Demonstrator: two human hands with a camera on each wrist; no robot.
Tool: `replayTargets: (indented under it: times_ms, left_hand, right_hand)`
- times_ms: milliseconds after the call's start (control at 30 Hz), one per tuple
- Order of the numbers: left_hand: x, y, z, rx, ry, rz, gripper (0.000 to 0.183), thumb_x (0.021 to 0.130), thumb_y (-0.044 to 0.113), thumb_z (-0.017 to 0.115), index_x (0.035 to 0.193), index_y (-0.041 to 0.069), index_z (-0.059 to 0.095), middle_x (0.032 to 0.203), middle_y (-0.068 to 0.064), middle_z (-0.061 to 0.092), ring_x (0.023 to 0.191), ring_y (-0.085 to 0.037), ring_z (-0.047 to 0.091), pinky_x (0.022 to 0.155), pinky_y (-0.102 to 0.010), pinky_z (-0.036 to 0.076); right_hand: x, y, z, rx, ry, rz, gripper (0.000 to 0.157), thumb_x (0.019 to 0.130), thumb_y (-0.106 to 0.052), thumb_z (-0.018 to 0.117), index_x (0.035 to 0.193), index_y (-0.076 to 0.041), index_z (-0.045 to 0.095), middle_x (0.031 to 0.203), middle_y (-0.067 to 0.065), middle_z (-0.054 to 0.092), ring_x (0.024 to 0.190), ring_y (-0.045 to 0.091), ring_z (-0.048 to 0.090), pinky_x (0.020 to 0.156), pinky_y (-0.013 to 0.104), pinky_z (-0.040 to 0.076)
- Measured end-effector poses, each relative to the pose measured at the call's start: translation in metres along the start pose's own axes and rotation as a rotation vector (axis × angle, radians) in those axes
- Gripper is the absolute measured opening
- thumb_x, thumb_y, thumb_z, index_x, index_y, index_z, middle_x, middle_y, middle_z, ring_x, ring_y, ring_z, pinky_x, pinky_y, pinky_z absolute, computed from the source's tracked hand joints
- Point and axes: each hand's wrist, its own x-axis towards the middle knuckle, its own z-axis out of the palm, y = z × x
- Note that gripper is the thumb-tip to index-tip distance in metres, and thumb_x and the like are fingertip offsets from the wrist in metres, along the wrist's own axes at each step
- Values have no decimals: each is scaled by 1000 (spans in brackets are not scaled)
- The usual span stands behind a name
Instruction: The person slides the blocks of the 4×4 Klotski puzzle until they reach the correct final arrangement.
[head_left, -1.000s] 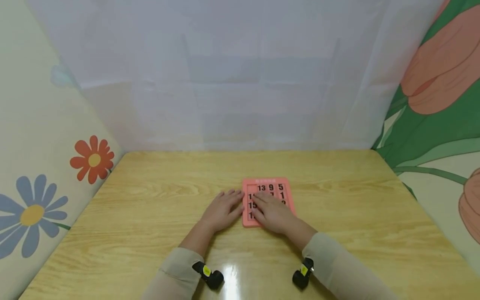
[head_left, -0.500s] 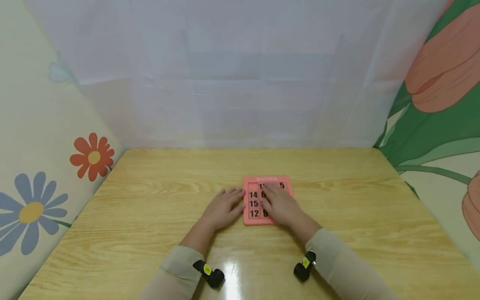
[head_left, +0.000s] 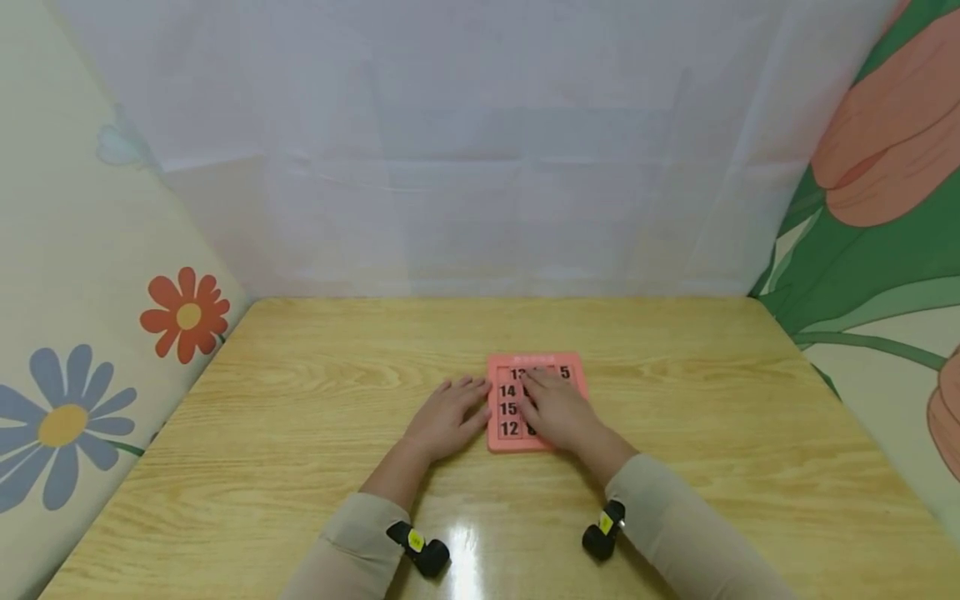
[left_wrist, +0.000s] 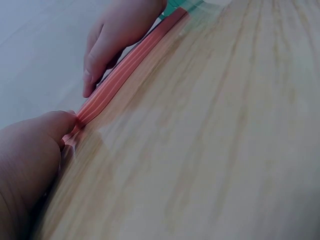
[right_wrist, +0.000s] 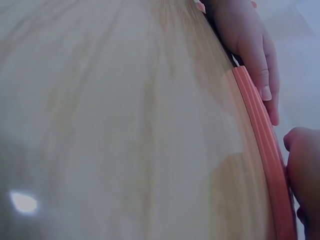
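Note:
A pink number sliding puzzle [head_left: 504, 445] lies flat on the wooden table, its printed black numbers facing up. My left hand [head_left: 444, 419] rests beside it, with relaxed fingers touching the frame's left edge. In the left wrist view the thumb of that hand [left_wrist: 37, 150] is against the frame's corner. Over the tiles lies my right hand [head_left: 561, 410], its fingertips on the top row by the 13 tile [head_left: 517, 374]. That tile sits partway into the top-left gap. The right hand hides most of the middle and right tiles; 14, 15, 12 and 5 show.
The wood-grain table [head_left: 300, 375] stretches out on every side of the puzzle. A white sheet [head_left: 465, 208] hangs behind its back edge. Flower-patterned walls [head_left: 63, 275] stand at left and right. Each wrist wears a black strap-on camera [head_left: 429, 557].
My right hand first went from the left-hand columns up and right to the top row, then shifted slightly left. The 13 tile has slid left toward the corner gap. My left hand stays put.

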Motion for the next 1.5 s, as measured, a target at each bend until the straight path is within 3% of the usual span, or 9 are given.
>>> replayTargets:
  times_ms: [500, 867, 1100, 1333, 1500]
  left_hand:
    - [0, -1, 1, 6, 8, 6, 53, 101, 38, 48, 147, 10, 46, 152, -8, 45, 146, -30, 34, 125, -49, 18]
    - [1, -1, 1, 10, 3, 14, 53, 102, 37, 48, 147, 10, 46, 152, -8, 46, 146, -31, 35, 125, -50, 18]
    - [0, 0, 1, 2, 4, 11, 53, 101, 38, 48, 147, 10, 46, 152, -8, 46, 146, -31, 35, 125, -49, 18]
    - [1, -1, 0, -2, 4, 5, 54, 102, 39, 48, 148, 11, 44, 153, -7, 44, 147, -30, 34, 125, -49, 17]
    - [0, -2, 1, 2, 0, 6, 55, 102, 39, 47, 148, 11, 43, 154, -7, 43, 147, -30, 33, 125, -49, 16]
  right_hand:
    - [5, -7, 4, -17, -32, -3, 56, 105, -41, 35, 151, -9, 38, 160, 7, 32, 151, 26, 25, 125, 42, 22]
    - [7, -8, 6, -18, -5, -14, 53, 105, -40, 37, 149, -12, 43, 157, 10, 38, 148, 28, 30, 123, 44, 26]
    - [2, -4, 6, 27, 12, 20, 55, 105, -39, 37, 149, -6, 41, 158, 12, 35, 148, 29, 29, 124, 44, 25]
    - [-3, 4, 3, 26, 18, 94, 56, 104, -41, 37, 150, -8, 40, 159, 9, 33, 149, 27, 28, 125, 43, 22]
    - [-3, 3, 1, 22, 12, 78, 55, 104, -40, 38, 149, -8, 41, 159, 9, 33, 149, 27, 28, 125, 43, 22]
